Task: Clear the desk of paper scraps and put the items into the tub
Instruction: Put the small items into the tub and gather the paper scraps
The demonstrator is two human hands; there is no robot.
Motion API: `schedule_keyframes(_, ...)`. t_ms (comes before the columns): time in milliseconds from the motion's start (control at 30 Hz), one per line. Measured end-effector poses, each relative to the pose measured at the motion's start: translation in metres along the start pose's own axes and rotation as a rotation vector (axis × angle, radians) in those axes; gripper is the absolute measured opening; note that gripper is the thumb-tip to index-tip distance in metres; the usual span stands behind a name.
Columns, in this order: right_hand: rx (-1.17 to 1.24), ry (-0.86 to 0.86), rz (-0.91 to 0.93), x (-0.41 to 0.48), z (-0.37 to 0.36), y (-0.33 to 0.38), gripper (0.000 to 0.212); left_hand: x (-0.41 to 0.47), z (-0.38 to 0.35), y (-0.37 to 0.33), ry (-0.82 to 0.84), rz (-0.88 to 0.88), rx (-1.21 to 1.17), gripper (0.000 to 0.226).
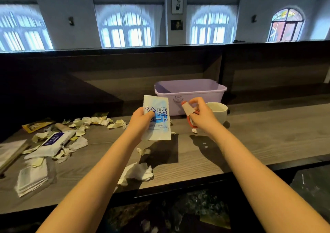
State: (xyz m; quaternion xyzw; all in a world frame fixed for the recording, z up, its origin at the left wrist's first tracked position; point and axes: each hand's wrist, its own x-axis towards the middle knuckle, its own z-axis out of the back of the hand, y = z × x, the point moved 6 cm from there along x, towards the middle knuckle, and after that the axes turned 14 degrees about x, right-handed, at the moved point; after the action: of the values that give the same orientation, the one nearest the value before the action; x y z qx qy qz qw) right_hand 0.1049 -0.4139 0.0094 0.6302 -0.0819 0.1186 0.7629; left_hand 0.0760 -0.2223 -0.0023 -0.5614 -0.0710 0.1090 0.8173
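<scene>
Blue packet [158,108] in left hand [141,120] (scissors [187,108] in right hand [201,116]).

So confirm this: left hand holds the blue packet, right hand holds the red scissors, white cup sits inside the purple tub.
Wrong on the cup: the head view shows the white cup on the desk beside the purple tub, not inside it. The rest holds.

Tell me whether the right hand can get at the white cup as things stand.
Likely yes for reach: the right hand sits beside the white cup, nothing between them. But its fingers already grip the red scissors, so taking the cup means freeing them first.
</scene>
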Motion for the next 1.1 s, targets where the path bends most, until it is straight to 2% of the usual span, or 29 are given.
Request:
schedule_keyframes(133,0.058,-0.152,0.08,0.044,0.004,0.018,0.019,0.032,0.011,-0.024,-0.028,-0.068,0.012,0.021)
schedule_keyframes(200,0.094,-0.214,0.073,0.073,0.004,0.016,0.01,0.048,0.017,-0.034,-0.063,-0.105,0.02,0.025)
schedule_keyframes(233,0.066,-0.23,0.067,0.087,0.003,0.015,0.006,0.056,0.02,-0.038,-0.084,-0.11,0.019,0.029)
schedule_keyframes(367,-0.076,-0.289,0.06,0.141,-0.002,0.014,0.013,0.088,0.03,-0.043,-0.14,-0.121,0.008,0.035)
schedule_keyframes(567,-0.242,-0.196,0.031,0.192,-0.012,0.006,0.015,0.127,0.041,-0.033,-0.215,-0.126,-0.047,0.034)
schedule_keyframes(767,-0.351,-0.086,-0.019,0.211,-0.02,-0.02,0.022,0.143,0.036,-0.028,-0.217,-0.124,-0.059,0.033)
schedule_keyframes(1000,-0.168,-0.12,0.067,0.204,-0.017,-0.013,0.022,0.145,0.023,-0.036,-0.189,-0.125,-0.056,0.019)
schedule_keyframes(1100,0.003,-0.18,0.197,0.187,-0.017,0.005,0.021,0.143,0.017,-0.046,-0.175,-0.15,-0.076,0.018)
